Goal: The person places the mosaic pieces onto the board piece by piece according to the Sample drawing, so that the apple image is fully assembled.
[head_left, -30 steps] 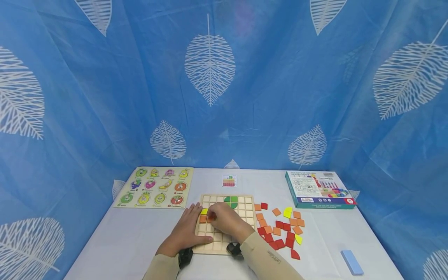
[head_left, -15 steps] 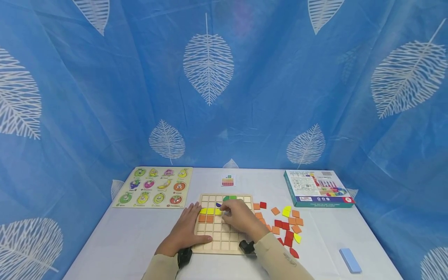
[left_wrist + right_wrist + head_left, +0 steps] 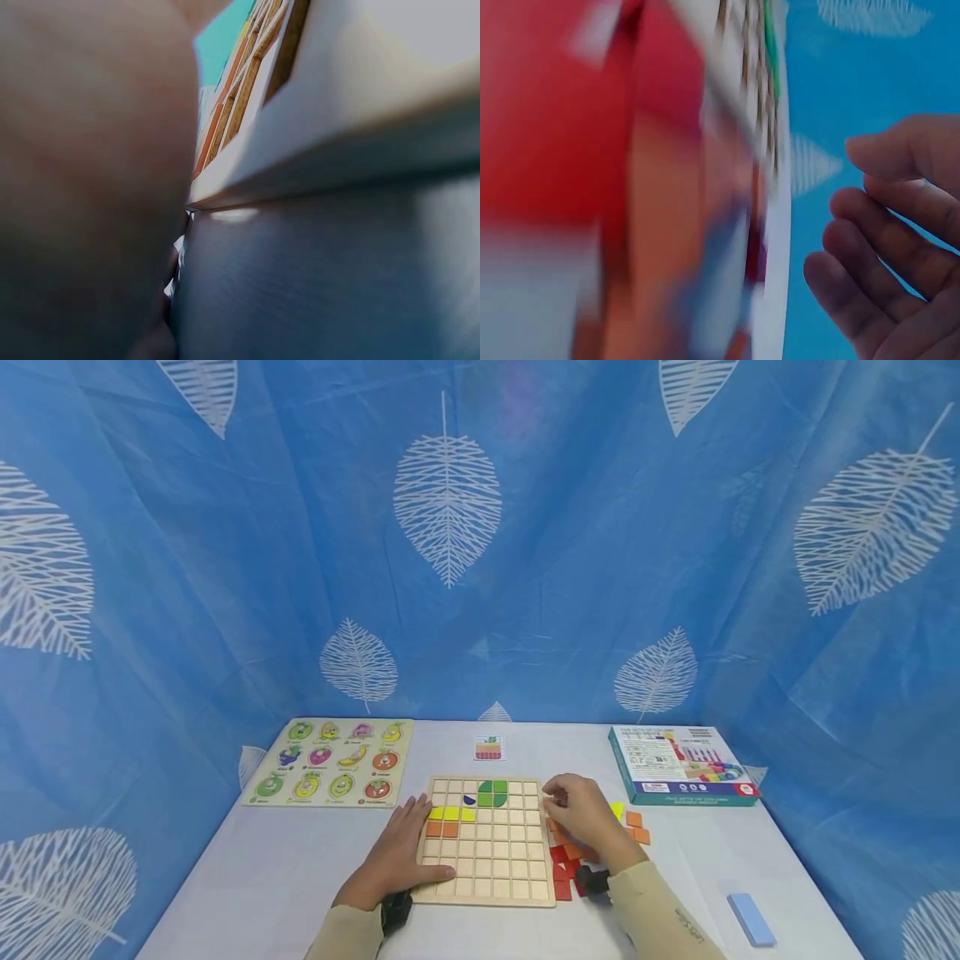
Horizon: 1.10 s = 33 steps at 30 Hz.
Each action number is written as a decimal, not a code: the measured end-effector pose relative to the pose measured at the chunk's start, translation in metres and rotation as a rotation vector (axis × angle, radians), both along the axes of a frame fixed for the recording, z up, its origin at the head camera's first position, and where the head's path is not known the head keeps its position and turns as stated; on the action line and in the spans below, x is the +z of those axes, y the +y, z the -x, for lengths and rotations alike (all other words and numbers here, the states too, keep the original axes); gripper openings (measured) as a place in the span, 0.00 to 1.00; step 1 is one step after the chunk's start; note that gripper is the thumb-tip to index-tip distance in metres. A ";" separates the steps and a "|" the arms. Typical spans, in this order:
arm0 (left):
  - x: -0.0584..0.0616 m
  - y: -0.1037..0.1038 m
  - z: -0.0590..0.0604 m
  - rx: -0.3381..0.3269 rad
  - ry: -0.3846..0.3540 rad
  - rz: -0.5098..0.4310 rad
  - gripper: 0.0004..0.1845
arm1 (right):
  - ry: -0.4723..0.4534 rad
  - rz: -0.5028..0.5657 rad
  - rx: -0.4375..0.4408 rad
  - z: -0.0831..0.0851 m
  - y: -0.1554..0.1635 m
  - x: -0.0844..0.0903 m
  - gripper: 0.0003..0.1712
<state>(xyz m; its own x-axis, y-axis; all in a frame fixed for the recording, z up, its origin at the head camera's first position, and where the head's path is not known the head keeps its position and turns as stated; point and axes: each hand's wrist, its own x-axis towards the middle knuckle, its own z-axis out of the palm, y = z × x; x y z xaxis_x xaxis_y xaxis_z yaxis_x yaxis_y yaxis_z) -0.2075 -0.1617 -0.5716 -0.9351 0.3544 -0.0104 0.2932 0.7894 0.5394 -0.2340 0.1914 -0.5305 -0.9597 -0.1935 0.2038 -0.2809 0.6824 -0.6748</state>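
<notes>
My left hand (image 3: 401, 847) rests along the left edge of a wooden grid board (image 3: 491, 866), its thumb lying over the lower left squares. In the left wrist view that hand (image 3: 90, 187) fills the left side beside the board's edge (image 3: 337, 150). A row of yellow tiles (image 3: 451, 813) lies in the grid above two orange tiles (image 3: 442, 830). Green tiles (image 3: 492, 793) form a leaf shape near the top, beside a dark blue piece (image 3: 469, 799). My right hand (image 3: 585, 814) hovers past the board's right edge, over loose tiles. Its fingers (image 3: 847, 285) are loosely bent, holding nothing visible.
Loose red tiles (image 3: 562, 889) and orange tiles (image 3: 640, 836) lie right of the board, partly hidden by the right arm. A picture card (image 3: 490, 747) is behind it. A fruit puzzle (image 3: 330, 764) lies back left, a box (image 3: 660, 789) back right, a blue block (image 3: 752, 919) front right.
My right hand has moved right, from the orange and yellow tiles on the grid to the loose tiles. The dark blue piece and third yellow tile are now uncovered. My left hand stays put.
</notes>
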 end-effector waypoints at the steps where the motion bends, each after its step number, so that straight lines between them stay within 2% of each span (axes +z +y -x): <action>1: 0.000 0.000 0.000 0.002 0.002 0.000 0.70 | -0.013 -0.009 -0.031 0.001 0.008 -0.001 0.11; 6: 0.001 -0.001 0.000 0.007 0.003 0.008 0.69 | -0.145 -0.070 -0.154 0.001 0.040 -0.002 0.18; 10: 0.001 0.000 -0.001 0.013 -0.003 0.011 0.69 | -0.275 -0.113 -0.186 -0.001 0.057 -0.001 0.24; 13: 0.001 0.000 -0.001 0.013 -0.008 0.005 0.69 | -0.324 -0.144 -0.191 -0.003 0.066 -0.002 0.27; 22: 0.001 0.000 -0.002 0.013 0.000 -0.007 0.69 | -0.305 -0.165 -0.161 -0.004 0.073 -0.006 0.27; 33: 0.003 0.001 -0.001 0.010 -0.004 -0.008 0.69 | -0.255 -0.160 -0.143 -0.002 0.061 -0.006 0.18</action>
